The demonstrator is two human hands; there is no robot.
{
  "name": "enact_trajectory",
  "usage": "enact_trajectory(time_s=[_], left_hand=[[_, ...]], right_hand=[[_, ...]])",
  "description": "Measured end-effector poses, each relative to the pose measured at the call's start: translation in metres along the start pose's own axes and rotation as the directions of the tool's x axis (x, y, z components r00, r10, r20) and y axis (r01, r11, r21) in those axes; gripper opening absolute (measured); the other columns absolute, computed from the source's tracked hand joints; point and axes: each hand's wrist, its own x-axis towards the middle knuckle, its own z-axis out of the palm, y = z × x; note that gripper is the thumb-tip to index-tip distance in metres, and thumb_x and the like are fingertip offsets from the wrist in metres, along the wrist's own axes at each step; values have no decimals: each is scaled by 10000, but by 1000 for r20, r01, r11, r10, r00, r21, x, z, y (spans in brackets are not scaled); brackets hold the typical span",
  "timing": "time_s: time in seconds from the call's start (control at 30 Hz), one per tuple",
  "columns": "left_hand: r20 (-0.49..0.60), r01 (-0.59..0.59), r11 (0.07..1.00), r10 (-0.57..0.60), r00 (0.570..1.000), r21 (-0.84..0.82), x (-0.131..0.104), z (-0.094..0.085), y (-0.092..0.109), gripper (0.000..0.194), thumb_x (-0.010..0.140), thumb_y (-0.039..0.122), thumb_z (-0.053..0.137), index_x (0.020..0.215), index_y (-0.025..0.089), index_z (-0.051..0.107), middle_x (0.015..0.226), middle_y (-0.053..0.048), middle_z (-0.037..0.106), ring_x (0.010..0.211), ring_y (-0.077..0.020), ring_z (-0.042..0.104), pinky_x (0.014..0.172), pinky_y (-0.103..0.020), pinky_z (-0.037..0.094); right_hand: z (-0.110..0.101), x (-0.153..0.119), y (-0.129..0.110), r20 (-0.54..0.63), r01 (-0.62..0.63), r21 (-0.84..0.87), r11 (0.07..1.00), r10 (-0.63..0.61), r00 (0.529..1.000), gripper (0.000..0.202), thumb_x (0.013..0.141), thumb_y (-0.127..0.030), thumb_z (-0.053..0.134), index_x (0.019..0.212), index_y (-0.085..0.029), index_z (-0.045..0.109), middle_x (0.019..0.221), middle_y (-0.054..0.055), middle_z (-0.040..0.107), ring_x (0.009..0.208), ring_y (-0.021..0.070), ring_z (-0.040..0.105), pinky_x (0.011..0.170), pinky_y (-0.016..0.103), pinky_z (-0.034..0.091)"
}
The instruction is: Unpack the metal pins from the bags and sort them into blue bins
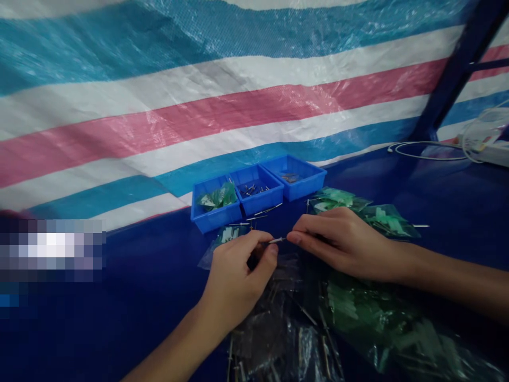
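1. Across the dark blue table (151,307), work on small parts appears under way, with much left: plenty of pieces remain bagged or loose, and no finished batch can be made out.
2. Nearest the viewer, a large green bag (382,323) and dark clear bags (266,339), their slender contents showing through, seem to be stock not yet handled.
3. Beyond the hands, three blue bins (263,201) standing side by side: the left holds a green packet (218,197), the middle loose pin-like pieces (254,189), the right a few items too small to identify.
4. At centre right, the right hand (352,244), thumb and index finger pinched together, seemingly gripping a thin shaft.
5. At centre, the left hand (238,270), thumb and index finger grasping a pale body.
6. Between both sets of fingertips, the slim pale piece (277,240), its body at the left hand, its thin end reaching the right, above the clear bags.
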Motion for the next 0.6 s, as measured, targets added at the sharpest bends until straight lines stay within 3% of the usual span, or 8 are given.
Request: enact_trajectory(time_s=[0.1, 0.2, 0.33, 0.47, 0.6], left_hand=[[-3, -35, 999, 35, 999, 10, 1, 0, 0, 185, 837, 235, 458, 811, 187, 635, 724, -5, 678, 643, -142, 608, 545, -237, 431], [7, -34, 999, 34, 999, 18, 0, 0, 0, 211, 865, 247, 440, 829, 182, 637, 697, -3, 663, 623, -142, 597, 545, -236, 426], [45, -56, 998, 56, 997, -1, 0, 1, 0, 247, 892, 227, 400, 753, 174, 598, 634, 13, 605, 580, -121, 570, 533, -225, 401], [51, -86, 996, 86, 995, -14, -1, 1, 0, 255, 899, 217, 385, 721, 177, 564, 631, 17, 596, 588, -117, 566, 550, -227, 410], [-7, -89, 996, 89, 996, -17, -2, 1, -2, 150, 871, 194, 438, 845, 187, 586, 751, 1, 636, 676, -125, 590, 601, -234, 442]], right_hand=[[-1, 0, 0, -9, -1, 0, 1000, 1, 1000, 334, 911, -269, 419, 617, -151, 524, 461, -47, 422, 404, 68, 403, 434, 203, 270], [-2, 1, -2, -4, -24, 34, 999, 25, 1000, 277, 902, -289, 445, 692, -148, 560, 481, -42, 466, 417, 74, 429, 442, 198, 284], [-1, 1, -3, 84, -46, 69, 997, 40, 996, 191, 903, -275, 448, 879, -153, 592, 556, -30, 557, 466, 86, 490, 462, 197, 307], [1, 1, -3, 134, -28, 71, 997, 18, 991, 253, 927, -254, 388, 831, -155, 599, 603, -5, 583, 509, 96, 510, 488, 213, 318], [1, 0, -4, 123, -44, 59, 997, 37, 992, 302, 930, -263, 370, 725, -150, 562, 519, -29, 480, 452, 81, 443, 457, 214, 285]])
